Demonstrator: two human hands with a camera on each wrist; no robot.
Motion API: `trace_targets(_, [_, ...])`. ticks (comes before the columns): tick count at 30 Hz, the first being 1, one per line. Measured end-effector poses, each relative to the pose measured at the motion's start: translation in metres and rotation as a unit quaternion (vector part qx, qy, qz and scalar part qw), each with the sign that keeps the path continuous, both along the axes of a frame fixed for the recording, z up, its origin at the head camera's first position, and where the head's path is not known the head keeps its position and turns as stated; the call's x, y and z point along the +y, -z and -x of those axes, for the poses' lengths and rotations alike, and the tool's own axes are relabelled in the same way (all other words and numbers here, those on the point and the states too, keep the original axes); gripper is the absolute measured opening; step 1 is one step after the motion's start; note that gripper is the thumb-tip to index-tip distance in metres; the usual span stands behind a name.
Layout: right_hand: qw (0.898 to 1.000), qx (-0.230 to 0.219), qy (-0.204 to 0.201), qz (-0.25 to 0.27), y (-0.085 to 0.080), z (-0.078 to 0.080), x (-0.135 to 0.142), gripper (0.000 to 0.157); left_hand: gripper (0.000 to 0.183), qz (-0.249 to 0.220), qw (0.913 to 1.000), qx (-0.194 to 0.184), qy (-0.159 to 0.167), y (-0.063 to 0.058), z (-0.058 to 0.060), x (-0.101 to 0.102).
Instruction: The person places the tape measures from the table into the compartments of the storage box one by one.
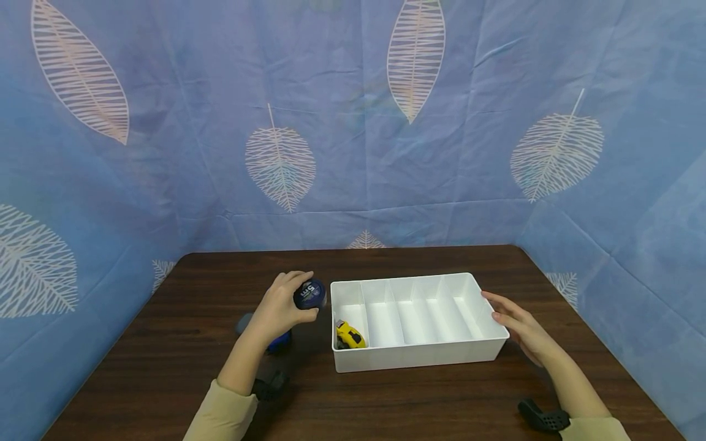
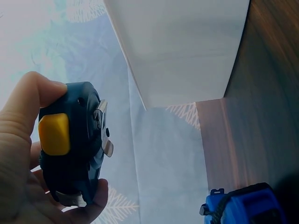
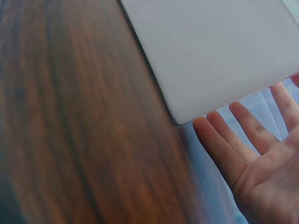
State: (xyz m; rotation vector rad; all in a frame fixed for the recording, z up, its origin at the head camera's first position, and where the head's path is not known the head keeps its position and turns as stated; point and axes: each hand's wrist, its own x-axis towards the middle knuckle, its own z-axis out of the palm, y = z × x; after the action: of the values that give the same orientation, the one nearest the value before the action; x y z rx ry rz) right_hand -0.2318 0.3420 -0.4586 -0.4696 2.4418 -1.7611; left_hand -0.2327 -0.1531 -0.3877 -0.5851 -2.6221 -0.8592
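My left hand [image 1: 280, 307] holds a dark blue tape measure [image 1: 310, 294] above the table, just left of the white divided box [image 1: 419, 356]. In the left wrist view, thumb and fingers grip the tape measure's ends, its yellow button [image 2: 54, 134] and metal clip showing. A yellow-and-black tool [image 1: 350, 335] lies in the box's leftmost compartment. My right hand [image 1: 518, 327] is at the box's right end; in the right wrist view its extended fingertips [image 3: 200, 125] touch the end wall.
On the table [image 1: 165, 343], a bright blue tape measure [image 2: 247, 205] lies under my left forearm, partly hidden, with a grey-blue thing [image 1: 244, 323] beside it. A leaf-patterned blue cloth [image 1: 342, 153] hangs behind the table and along both sides.
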Motion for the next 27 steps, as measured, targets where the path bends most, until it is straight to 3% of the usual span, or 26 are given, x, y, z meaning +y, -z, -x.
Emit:
trace_targets(15, [1.000,0.003,0.012,-0.006,0.000,-0.001,0.000,0.050,0.073,-0.030,0.9995,0.004,0.008,-0.008,-0.003,0.008])
trace_targets(27, [1.000,0.002,0.002,0.001,0.000,-0.001,0.000,0.051,0.073,-0.043,0.9983,0.014,0.036,-0.015,0.000,0.024])
